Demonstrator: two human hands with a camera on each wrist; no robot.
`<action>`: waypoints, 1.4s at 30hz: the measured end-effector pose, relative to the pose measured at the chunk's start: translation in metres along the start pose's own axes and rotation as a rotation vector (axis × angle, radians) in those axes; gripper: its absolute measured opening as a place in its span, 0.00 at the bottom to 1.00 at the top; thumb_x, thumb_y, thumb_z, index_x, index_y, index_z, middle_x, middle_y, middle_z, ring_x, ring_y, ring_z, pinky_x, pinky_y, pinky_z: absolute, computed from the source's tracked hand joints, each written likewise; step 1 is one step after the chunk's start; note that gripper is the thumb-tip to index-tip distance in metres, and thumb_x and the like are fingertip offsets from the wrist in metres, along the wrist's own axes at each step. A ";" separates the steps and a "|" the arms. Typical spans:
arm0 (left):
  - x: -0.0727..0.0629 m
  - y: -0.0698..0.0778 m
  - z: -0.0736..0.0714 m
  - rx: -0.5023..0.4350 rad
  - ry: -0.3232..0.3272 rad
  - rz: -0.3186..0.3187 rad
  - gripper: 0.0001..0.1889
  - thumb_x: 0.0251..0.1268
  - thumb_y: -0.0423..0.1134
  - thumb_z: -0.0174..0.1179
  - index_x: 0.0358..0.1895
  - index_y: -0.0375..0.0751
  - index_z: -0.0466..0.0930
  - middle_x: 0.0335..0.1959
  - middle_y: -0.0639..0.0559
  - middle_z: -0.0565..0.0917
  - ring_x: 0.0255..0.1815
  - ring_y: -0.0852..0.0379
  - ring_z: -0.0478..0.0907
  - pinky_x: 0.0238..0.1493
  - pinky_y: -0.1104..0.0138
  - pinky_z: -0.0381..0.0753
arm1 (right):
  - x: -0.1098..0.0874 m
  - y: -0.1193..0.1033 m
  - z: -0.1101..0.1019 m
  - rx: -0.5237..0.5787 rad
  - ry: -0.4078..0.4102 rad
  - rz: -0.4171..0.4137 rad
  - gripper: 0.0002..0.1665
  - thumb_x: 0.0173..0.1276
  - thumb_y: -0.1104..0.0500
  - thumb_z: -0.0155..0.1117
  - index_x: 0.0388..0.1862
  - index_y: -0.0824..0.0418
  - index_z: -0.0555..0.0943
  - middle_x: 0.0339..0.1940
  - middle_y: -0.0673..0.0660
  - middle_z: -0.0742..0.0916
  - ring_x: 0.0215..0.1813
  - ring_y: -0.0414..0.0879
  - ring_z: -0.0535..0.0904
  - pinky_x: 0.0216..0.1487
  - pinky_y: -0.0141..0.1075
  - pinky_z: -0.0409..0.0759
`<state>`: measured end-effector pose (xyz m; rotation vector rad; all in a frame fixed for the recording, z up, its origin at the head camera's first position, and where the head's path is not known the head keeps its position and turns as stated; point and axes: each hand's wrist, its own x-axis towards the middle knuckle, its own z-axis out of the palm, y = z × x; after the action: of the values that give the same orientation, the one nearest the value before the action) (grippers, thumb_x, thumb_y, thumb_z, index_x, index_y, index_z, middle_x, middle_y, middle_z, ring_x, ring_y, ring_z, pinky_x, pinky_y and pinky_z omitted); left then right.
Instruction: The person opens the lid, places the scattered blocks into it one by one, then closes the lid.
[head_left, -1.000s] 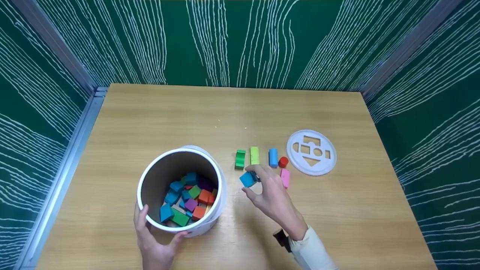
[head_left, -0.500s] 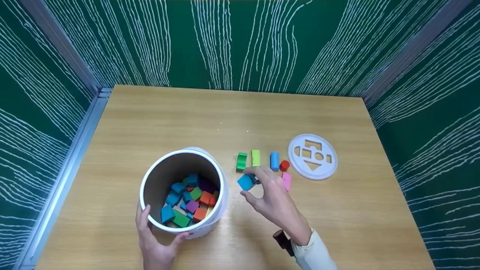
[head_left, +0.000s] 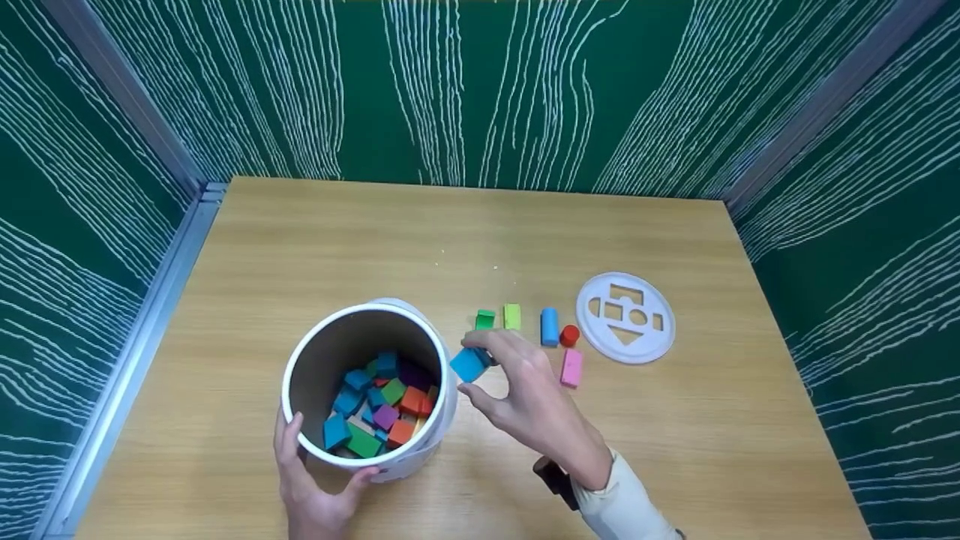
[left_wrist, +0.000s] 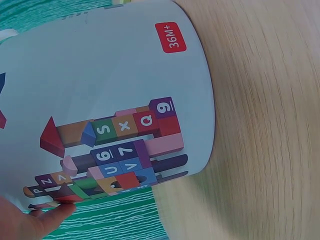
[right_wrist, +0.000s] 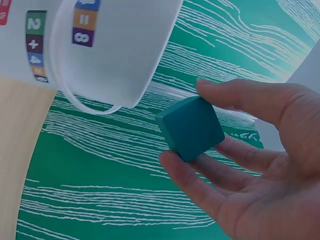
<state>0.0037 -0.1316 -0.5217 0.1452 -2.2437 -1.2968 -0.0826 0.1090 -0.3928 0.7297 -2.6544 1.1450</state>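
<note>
A blue block point(head_left: 470, 364) is pinched between the thumb and fingers of my right hand point(head_left: 529, 401), just off the right side of the white bucket point(head_left: 442, 409). In the right wrist view the same blue block point(right_wrist: 192, 129) shows flat faces, with the bucket's side point(right_wrist: 122, 45) and its handle close by. My left hand point(head_left: 319, 495) holds the bucket at its near left side, fingers and thumb spread around the rim. Inside the bucket lies a heap of coloured blocks point(head_left: 386, 416). The left wrist view shows the bucket's printed wall point(left_wrist: 110, 70) and part of my left hand point(left_wrist: 30, 222).
Beyond my right hand lie a green block point(head_left: 485, 319), partly hidden, a lime block point(head_left: 512, 316), a blue cylinder point(head_left: 550, 327), a red cylinder point(head_left: 570, 335) and a pink block point(head_left: 571, 368). A white lid point(head_left: 600, 330) with shaped holes lies to their right on the wooden table point(head_left: 360, 240).
My right hand has moved left toward the bucket with the blue block, uncovering more of the pink block. My left hand still holds the bucket. The head view has shifted slightly.
</note>
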 end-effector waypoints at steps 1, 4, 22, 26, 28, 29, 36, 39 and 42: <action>0.000 0.000 0.000 0.000 -0.001 0.002 0.53 0.41 0.36 0.77 0.71 0.41 0.51 0.74 0.44 0.51 0.69 0.45 0.53 0.64 0.79 0.56 | 0.001 -0.001 0.000 0.003 -0.002 -0.004 0.27 0.53 0.59 0.75 0.53 0.58 0.78 0.48 0.51 0.82 0.47 0.42 0.75 0.50 0.32 0.80; 0.000 0.000 0.000 0.002 -0.002 0.004 0.53 0.41 0.37 0.76 0.71 0.42 0.51 0.74 0.44 0.51 0.69 0.44 0.53 0.64 0.80 0.55 | 0.002 -0.005 0.000 0.011 -0.016 -0.012 0.26 0.54 0.59 0.74 0.53 0.58 0.78 0.48 0.52 0.81 0.47 0.42 0.75 0.50 0.32 0.80; 0.000 0.000 -0.001 0.003 -0.007 -0.021 0.53 0.42 0.36 0.76 0.72 0.43 0.50 0.75 0.47 0.50 0.71 0.50 0.51 0.64 0.79 0.57 | 0.011 -0.014 0.012 0.046 -0.112 -0.087 0.25 0.57 0.60 0.72 0.54 0.58 0.76 0.52 0.51 0.80 0.54 0.43 0.73 0.52 0.30 0.78; -0.001 0.001 -0.001 0.005 -0.003 -0.020 0.52 0.43 0.36 0.76 0.72 0.43 0.51 0.74 0.46 0.51 0.70 0.48 0.52 0.63 0.81 0.56 | 0.012 -0.014 0.015 0.042 -0.132 -0.086 0.25 0.57 0.60 0.72 0.55 0.57 0.76 0.52 0.51 0.80 0.55 0.43 0.72 0.52 0.30 0.78; -0.001 0.002 -0.001 0.009 -0.002 -0.027 0.52 0.43 0.36 0.75 0.72 0.44 0.51 0.74 0.47 0.51 0.70 0.48 0.52 0.64 0.79 0.57 | 0.013 -0.015 0.016 0.044 -0.142 -0.083 0.25 0.58 0.60 0.72 0.55 0.57 0.76 0.52 0.51 0.80 0.55 0.43 0.72 0.52 0.30 0.79; -0.001 0.002 -0.001 0.010 -0.001 -0.030 0.52 0.43 0.36 0.75 0.72 0.44 0.51 0.75 0.47 0.51 0.70 0.48 0.52 0.66 0.74 0.60 | 0.013 -0.015 0.017 0.045 -0.148 -0.079 0.25 0.57 0.60 0.72 0.55 0.57 0.76 0.52 0.51 0.80 0.55 0.43 0.73 0.52 0.30 0.79; 0.000 0.004 -0.001 0.012 -0.001 -0.069 0.52 0.43 0.38 0.75 0.72 0.46 0.51 0.75 0.50 0.50 0.70 0.48 0.52 0.60 0.40 0.67 | 0.016 -0.020 0.020 0.040 -0.193 -0.048 0.27 0.57 0.60 0.72 0.56 0.56 0.75 0.54 0.53 0.80 0.56 0.44 0.73 0.51 0.32 0.79; 0.000 0.005 -0.001 0.008 -0.004 -0.062 0.52 0.43 0.38 0.75 0.72 0.45 0.51 0.75 0.49 0.50 0.70 0.47 0.52 0.60 0.39 0.66 | 0.017 -0.021 0.023 0.043 -0.206 -0.045 0.27 0.57 0.61 0.72 0.56 0.56 0.75 0.54 0.53 0.79 0.56 0.45 0.73 0.50 0.32 0.79; -0.001 0.005 -0.001 0.007 -0.002 -0.047 0.52 0.43 0.38 0.75 0.71 0.44 0.51 0.75 0.49 0.50 0.70 0.47 0.51 0.59 0.39 0.66 | 0.017 -0.022 0.026 0.047 -0.216 -0.051 0.26 0.57 0.61 0.72 0.56 0.57 0.76 0.54 0.53 0.80 0.55 0.45 0.73 0.50 0.31 0.79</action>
<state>0.0056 -0.1300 -0.5176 0.2004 -2.2594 -1.3145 -0.0854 0.0713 -0.3915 0.9755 -2.7709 1.1802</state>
